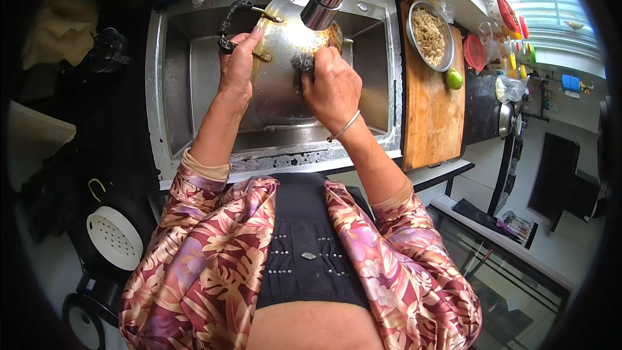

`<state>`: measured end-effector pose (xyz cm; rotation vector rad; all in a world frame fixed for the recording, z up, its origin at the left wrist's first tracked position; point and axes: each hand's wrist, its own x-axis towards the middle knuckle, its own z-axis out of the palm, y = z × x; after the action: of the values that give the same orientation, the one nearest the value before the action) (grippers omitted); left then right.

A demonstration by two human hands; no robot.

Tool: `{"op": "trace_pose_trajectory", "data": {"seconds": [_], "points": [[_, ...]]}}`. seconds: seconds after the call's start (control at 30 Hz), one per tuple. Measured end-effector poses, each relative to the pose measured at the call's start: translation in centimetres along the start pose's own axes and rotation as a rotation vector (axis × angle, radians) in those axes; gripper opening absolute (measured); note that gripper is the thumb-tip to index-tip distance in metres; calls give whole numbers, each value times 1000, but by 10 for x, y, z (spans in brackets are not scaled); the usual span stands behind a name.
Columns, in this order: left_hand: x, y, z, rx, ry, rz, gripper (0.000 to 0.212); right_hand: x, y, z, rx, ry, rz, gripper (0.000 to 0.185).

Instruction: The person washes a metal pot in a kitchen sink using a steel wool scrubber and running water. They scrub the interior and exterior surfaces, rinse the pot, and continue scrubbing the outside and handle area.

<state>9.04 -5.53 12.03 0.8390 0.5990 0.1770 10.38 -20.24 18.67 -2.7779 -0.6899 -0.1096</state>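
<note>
A metal pot (274,75) lies tilted on its side in the stainless-steel sink (180,87), with brown burnt stains on its wall. Its black looped handle (228,22) points left and looks charred and worn. My left hand (238,63) grips the pot by this handle, thumb against the metal side. In my right hand (335,80) is a dark steel wool scrubber (302,63), pressed to the pot's wall. Dark smears show on the metal beneath it. My fingers hide part of the scrubber.
A chrome faucet (323,5) hangs over the pot. Right of the sink, a wooden cutting board (430,116) carries a metal bowl of pale shredded food (430,36) and a green fruit (454,79). A red lid (474,52) lies beyond it. A white perforated basket (114,238) is at lower left.
</note>
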Motion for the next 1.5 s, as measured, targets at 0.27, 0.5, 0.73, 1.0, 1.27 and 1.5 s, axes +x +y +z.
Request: {"op": "trace_pose_trajectory", "data": {"seconds": [0.27, 0.5, 0.73, 1.0, 1.27, 1.5], "points": [[-10, 5, 15, 84, 11, 56, 17, 115, 47, 14, -83, -116, 279, 24], [-7, 6, -6, 10, 25, 4, 18, -13, -5, 1, 12, 38, -36, 25], [-4, 1, 9, 67, 17, 84, 18, 115, 35, 9, -115, -159, 251, 24], [-9, 10, 0, 19, 51, 12, 18, 11, -6, 2, -27, 69, -60, 18], [-14, -2, 23, 83, 20, 82, 18, 107, 40, -2, -130, -114, 224, 28], [-13, 0, 4, 36, 72, 64, 18, 7, -7, 1, -59, 77, -101, 23]]}}
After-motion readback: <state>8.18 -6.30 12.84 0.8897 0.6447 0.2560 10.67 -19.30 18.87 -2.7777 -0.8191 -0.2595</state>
